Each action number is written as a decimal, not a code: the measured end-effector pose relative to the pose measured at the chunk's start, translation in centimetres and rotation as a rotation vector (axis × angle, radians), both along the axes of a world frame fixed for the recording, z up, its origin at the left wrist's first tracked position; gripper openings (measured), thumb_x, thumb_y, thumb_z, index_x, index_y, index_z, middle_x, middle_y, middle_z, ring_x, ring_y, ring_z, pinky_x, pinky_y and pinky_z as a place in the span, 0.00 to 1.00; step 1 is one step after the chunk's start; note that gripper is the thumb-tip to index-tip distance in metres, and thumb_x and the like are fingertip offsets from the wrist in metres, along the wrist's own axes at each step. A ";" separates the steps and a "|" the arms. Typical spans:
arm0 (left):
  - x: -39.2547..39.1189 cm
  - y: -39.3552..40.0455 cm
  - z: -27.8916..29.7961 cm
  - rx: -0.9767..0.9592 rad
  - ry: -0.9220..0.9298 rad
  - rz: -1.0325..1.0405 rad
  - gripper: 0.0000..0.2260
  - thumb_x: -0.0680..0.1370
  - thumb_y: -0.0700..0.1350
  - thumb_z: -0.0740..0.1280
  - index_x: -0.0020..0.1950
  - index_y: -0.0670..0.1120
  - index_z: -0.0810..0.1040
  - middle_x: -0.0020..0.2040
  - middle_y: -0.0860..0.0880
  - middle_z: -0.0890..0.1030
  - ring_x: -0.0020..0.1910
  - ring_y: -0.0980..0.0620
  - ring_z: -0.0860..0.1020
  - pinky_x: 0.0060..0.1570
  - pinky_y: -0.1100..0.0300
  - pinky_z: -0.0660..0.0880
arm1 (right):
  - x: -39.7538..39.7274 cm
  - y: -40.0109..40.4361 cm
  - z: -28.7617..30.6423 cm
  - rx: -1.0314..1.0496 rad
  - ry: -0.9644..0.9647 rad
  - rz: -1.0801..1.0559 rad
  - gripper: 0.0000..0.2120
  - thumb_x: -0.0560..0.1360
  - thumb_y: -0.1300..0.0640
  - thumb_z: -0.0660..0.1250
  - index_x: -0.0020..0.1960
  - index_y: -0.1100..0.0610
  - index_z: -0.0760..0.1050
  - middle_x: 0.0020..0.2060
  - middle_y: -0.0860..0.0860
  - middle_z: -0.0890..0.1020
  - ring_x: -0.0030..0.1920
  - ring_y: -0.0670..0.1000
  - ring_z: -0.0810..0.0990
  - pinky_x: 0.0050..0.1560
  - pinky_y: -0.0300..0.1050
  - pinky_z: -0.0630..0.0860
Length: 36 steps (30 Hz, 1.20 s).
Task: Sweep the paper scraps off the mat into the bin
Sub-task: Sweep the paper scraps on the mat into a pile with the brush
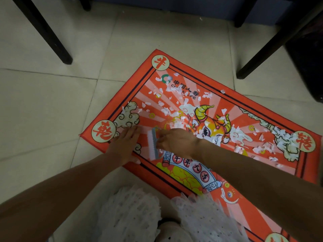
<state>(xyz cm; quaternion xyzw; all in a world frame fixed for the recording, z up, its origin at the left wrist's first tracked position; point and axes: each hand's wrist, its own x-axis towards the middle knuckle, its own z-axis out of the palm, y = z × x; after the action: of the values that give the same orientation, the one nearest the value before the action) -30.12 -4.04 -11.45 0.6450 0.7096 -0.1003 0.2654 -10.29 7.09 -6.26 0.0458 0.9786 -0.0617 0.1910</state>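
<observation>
A red printed mat (pixel 236 110) lies askew on the tiled floor. Several white paper scraps (pixel 167 110) are strewn across its middle, with a denser patch of scraps (pixel 281 138) near its right corner. My right hand (pixel 176 141) grips a small scrub brush (pixel 153 145) with white bristles and a pale blue back, set on the mat near its left corner. My left hand (pixel 123 144) presses flat on the mat just left of the brush, fingers straight. A dark shape at the right edge may be the bin (pixel 309 67); I cannot tell.
Black furniture legs stand at the back left (pixel 45 32) and back right (pixel 272 46). Beige floor tiles (pixel 43 105) surround the mat. My white skirt (pixel 139 215) and a shoe (pixel 171 231) fill the bottom of the view.
</observation>
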 end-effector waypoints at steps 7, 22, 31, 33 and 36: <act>0.5 0.0 0.5 -0.009 0.022 -0.007 0.59 0.67 0.59 0.76 0.77 0.48 0.32 0.79 0.49 0.39 0.79 0.45 0.44 0.75 0.46 0.56 | 3.5 3.1 1.5 0.157 -0.094 -0.029 0.19 0.74 0.66 0.64 0.61 0.51 0.76 0.51 0.48 0.81 0.58 0.52 0.70 0.48 0.49 0.79; -1.5 -0.1 0.5 0.034 -0.006 0.095 0.57 0.67 0.60 0.75 0.79 0.48 0.36 0.80 0.48 0.43 0.79 0.46 0.47 0.73 0.45 0.60 | 2.1 4.7 3.8 0.075 0.081 -0.222 0.28 0.75 0.64 0.66 0.72 0.48 0.67 0.64 0.44 0.76 0.66 0.50 0.67 0.50 0.45 0.77; -7.0 0.5 -0.1 0.130 -0.011 0.287 0.57 0.65 0.60 0.76 0.80 0.46 0.42 0.79 0.46 0.49 0.78 0.45 0.51 0.73 0.44 0.61 | -9.2 4.8 2.1 0.014 0.199 -0.328 0.29 0.74 0.70 0.61 0.72 0.51 0.68 0.66 0.54 0.73 0.69 0.55 0.67 0.52 0.49 0.74; -7.7 0.9 -0.3 0.136 -0.025 0.305 0.56 0.66 0.60 0.76 0.79 0.45 0.42 0.80 0.45 0.48 0.78 0.45 0.51 0.74 0.47 0.59 | -11.2 5.2 1.4 0.006 0.180 -0.340 0.25 0.76 0.67 0.60 0.71 0.53 0.70 0.63 0.56 0.73 0.65 0.57 0.70 0.49 0.46 0.71; -8.2 1.1 -0.7 0.109 -0.044 0.328 0.56 0.67 0.60 0.76 0.79 0.44 0.42 0.80 0.45 0.46 0.78 0.46 0.50 0.75 0.50 0.58 | -13.9 6.6 -0.1 0.055 0.154 -0.266 0.20 0.77 0.62 0.60 0.69 0.58 0.72 0.63 0.58 0.73 0.61 0.59 0.75 0.51 0.42 0.73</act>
<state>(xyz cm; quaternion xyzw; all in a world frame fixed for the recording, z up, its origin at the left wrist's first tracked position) -38.33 -2.96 -12.18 0.5362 0.8036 -0.0031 0.2583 -24.19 13.74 -6.39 0.1755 0.9769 -0.0628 0.1042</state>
